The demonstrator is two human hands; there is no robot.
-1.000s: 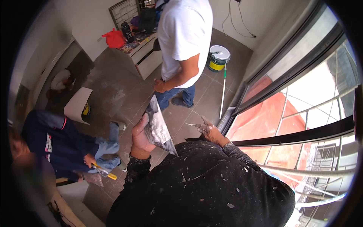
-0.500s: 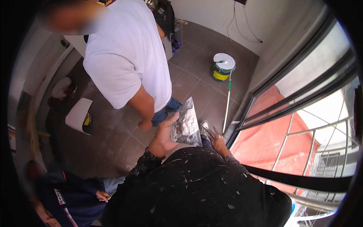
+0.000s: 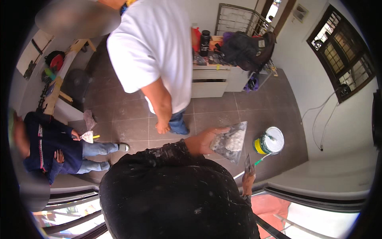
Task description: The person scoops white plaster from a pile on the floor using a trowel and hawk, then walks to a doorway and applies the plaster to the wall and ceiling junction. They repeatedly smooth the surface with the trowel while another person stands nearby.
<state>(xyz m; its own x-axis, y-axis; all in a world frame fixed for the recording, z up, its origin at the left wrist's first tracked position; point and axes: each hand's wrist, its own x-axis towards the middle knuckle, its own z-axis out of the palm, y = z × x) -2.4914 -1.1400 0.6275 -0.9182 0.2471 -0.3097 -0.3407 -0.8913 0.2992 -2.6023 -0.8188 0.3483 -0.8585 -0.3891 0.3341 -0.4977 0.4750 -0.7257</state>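
My left hand (image 3: pixel 202 142) grips the edge of a flat metal plate (image 3: pixel 227 153), thumb over its top side. A mound of white putty (image 3: pixel 235 140) sits on the plate, with grey smears around it. Lower and to the right, my right hand (image 3: pixel 248 178) is closed around a putty knife (image 3: pixel 248 162), its blade pointing up. The knife is close to the plate's lower right corner, apart from it. Paint specks cover my black sleeve and shirt.
A lidded bucket (image 3: pixel 274 139) stands beyond the plate, with a green-ended pole (image 3: pixel 259 161) beside it. A person in a white shirt (image 3: pixel 171 51) stands ahead. At left, another person in navy (image 3: pixel 59 143) holds a white tool (image 3: pixel 87 136). A cabinet (image 3: pixel 209 81) carries bags.
My view has turned left: the window moved from the right to the lower edge, and the cabinet came into view. Both hands keep hold of the plate and the putty knife.
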